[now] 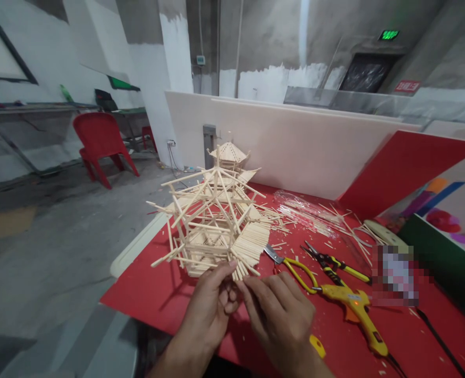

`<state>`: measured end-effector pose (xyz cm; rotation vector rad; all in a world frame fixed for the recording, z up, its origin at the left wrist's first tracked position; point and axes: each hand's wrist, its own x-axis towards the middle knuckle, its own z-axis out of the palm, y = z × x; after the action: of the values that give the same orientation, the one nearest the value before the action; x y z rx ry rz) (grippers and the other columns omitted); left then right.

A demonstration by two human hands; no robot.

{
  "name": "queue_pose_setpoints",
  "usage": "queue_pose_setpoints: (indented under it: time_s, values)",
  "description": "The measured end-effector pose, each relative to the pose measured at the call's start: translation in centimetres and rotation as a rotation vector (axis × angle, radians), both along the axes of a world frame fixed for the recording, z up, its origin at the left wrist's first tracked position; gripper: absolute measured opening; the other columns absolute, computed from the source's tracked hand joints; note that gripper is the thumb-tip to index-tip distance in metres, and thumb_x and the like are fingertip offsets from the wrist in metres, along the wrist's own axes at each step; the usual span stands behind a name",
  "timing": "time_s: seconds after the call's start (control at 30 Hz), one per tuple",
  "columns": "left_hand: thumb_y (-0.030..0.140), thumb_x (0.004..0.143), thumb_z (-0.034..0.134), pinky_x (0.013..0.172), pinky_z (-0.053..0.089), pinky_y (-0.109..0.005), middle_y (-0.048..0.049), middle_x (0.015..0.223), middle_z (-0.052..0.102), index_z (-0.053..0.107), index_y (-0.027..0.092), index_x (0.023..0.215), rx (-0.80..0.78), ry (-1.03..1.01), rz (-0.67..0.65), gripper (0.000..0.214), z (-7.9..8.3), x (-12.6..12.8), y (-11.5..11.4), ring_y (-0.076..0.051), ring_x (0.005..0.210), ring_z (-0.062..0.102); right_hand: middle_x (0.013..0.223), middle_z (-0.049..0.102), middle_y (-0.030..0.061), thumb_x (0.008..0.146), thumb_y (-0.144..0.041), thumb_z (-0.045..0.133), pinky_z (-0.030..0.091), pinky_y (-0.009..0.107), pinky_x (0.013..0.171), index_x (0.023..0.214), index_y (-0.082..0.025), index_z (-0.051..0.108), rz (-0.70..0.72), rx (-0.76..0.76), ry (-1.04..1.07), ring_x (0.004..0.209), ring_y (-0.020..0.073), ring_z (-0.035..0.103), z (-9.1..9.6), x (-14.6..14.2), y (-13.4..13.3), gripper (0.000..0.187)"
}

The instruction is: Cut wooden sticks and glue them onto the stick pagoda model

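Note:
A pavilion model built of thin wooden sticks (217, 210) stands on the red tabletop, with bare rafters over its nearer part. One slope of its roof is covered by a row of close-laid sticks (252, 241). At the lower edge of that slope, my right hand (282, 304) pinches with thumb and fingers at a wooden stick's end, mostly covered by the fingertips. My left hand (212, 302) is beside it, fingers curled and thumb tip against the model's near edge. What lies inside the left fingers is hidden.
Right of my hands lie yellow-handled scissors (295, 268), pliers (335, 265) and a yellow glue gun (354, 310) with a lit orange light. Loose sticks and a plastic bag of sticks (311, 212) lie behind. A white board (287, 142) stands at the back; a red chair (101, 139) is left.

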<state>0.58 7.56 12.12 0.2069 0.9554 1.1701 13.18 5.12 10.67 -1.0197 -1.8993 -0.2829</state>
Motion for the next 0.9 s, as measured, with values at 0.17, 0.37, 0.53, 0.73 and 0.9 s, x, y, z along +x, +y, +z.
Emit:
queue_pose_setpoints:
  time_s: [0.17,0.37,0.53,0.73,0.9]
  values:
    - [0.022,0.059,0.083,0.032,0.022,-0.013,0.0076,0.049,0.051,0.051,0.018,0.065,-0.010,-0.008,0.021,0.032,-0.1,0.0,-0.1,-0.004,0.036,0.043,0.077,0.069,0.0021,0.088,-0.013,0.066,0.041,0.030,0.063,0.098,-0.017,0.064,0.017,-0.039,0.036,0.065,0.0147,0.052,-0.1,0.0,0.1,0.011]
    - [0.021,0.058,0.083,0.032,0.022,-0.013,0.0071,0.048,0.052,0.051,0.017,0.065,-0.002,-0.007,0.018,0.032,-0.1,0.0,0.0,-0.004,0.036,0.043,0.077,0.069,0.0022,0.088,-0.012,0.066,0.042,0.030,0.064,0.097,-0.017,0.063,0.021,-0.028,0.053,0.066,0.0144,0.054,-0.1,0.0,0.2,0.011]
    - [0.022,0.057,0.084,0.033,0.022,-0.013,0.0075,0.049,0.052,0.051,0.018,0.065,-0.011,-0.004,0.027,0.034,-0.3,-0.1,0.1,-0.004,0.036,0.043,0.078,0.070,0.0025,0.089,-0.012,0.064,0.043,0.030,0.065,0.098,-0.017,0.063,0.017,-0.020,0.043,0.066,0.0138,0.056,-0.2,-0.1,0.2,0.010]
    - [0.025,0.056,0.085,0.035,0.024,-0.014,0.0071,0.051,0.054,0.052,0.017,0.067,-0.005,0.029,0.018,0.035,-0.2,-0.2,0.0,-0.004,0.038,0.044,0.074,0.064,0.0027,0.090,-0.014,0.063,0.042,0.029,0.064,0.109,-0.017,0.066,0.025,-0.002,0.010,0.065,0.0144,0.052,-1.0,0.3,0.4,0.019]
    - [0.026,0.055,0.086,0.036,0.024,-0.014,0.0071,0.051,0.054,0.052,0.018,0.068,-0.025,0.031,0.012,0.037,0.2,0.0,-0.1,-0.003,0.038,0.044,0.073,0.060,0.0034,0.091,-0.014,0.060,0.037,0.028,0.059,0.115,-0.017,0.066,0.047,0.020,-0.011,0.064,0.0154,0.046,-1.4,0.5,0.4,0.025]
